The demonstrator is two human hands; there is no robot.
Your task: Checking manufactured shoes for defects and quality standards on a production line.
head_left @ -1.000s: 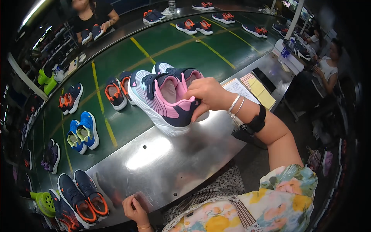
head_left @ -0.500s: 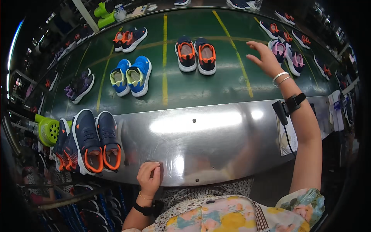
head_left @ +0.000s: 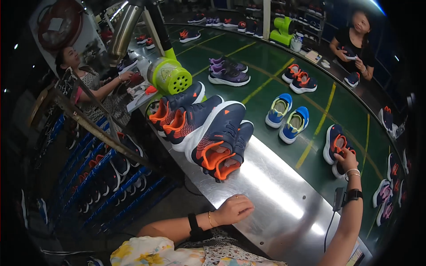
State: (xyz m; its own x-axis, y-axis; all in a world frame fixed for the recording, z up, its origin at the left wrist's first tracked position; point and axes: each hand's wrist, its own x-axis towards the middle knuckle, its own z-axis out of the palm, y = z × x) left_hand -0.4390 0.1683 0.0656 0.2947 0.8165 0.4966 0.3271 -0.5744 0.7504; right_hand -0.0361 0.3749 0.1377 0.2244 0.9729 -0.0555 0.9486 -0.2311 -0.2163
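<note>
My right hand [head_left: 348, 158] is at a pair of navy sneakers with orange collars [head_left: 333, 142] on the green belt. Its fingers are closed at the collar of the nearer sneaker, which the hand partly covers. My left hand [head_left: 234, 209] lies loosely curled by the near edge of the metal table, with nothing visible in it. Beyond it, several navy and orange sneakers [head_left: 222, 128] stand bunched on the table's left end, some leaning on each other. Blue sneakers with lime lining [head_left: 294, 125] sit on the belt left of my right hand.
The green belt [head_left: 248, 104] with yellow lines carries purple-black sneakers [head_left: 228, 73], navy-orange ones [head_left: 301, 80] and pink-lined ones [head_left: 385, 201]. A lime-green blower nozzle [head_left: 171, 76] stands behind the bunched sneakers. Blue racks [head_left: 111, 177] hold shoes at left. One co-worker [head_left: 95, 84] is left, another [head_left: 355, 48] across.
The view has swung left, bringing the co-workers in. My right hand has come down from above the belt onto the navy-orange pair. My left hand stays curled by the table edge.
</note>
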